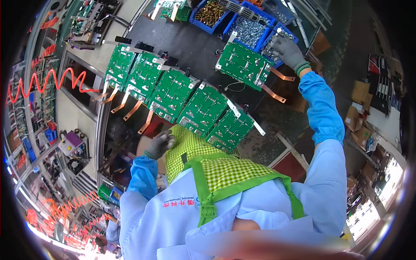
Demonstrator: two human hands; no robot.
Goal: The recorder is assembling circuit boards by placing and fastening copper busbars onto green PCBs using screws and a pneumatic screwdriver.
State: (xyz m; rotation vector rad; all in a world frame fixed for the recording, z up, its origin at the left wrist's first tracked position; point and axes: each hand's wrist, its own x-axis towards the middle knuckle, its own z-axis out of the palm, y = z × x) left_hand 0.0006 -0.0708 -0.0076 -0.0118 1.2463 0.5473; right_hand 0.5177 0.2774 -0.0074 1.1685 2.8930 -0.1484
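Note:
My right hand [287,50], in a grey glove, reaches into a blue bin [279,64] of small metal fasteners at the far right, its fingers stretched over them; the fingertips are partly hidden. My left hand [160,145], also gloved, hangs beside my green checked apron [190,147] with curled fingers; what they hold, if anything, does not show. Near it a row of green circuit boards [171,95] lies along the table edge, several with copper strips [146,122] sticking out. Another circuit board [243,65] with two copper strips lies apart, just left of the right hand.
Next to that bin stand a blue bin [229,40] of silvery fasteners and a blue bin [193,18] of brass-coloured ones. More board assemblies [175,9] sit on the dark table [190,47]. A red coiled hose [47,80] hangs at the left. Cardboard boxes [361,93] stand at the right.

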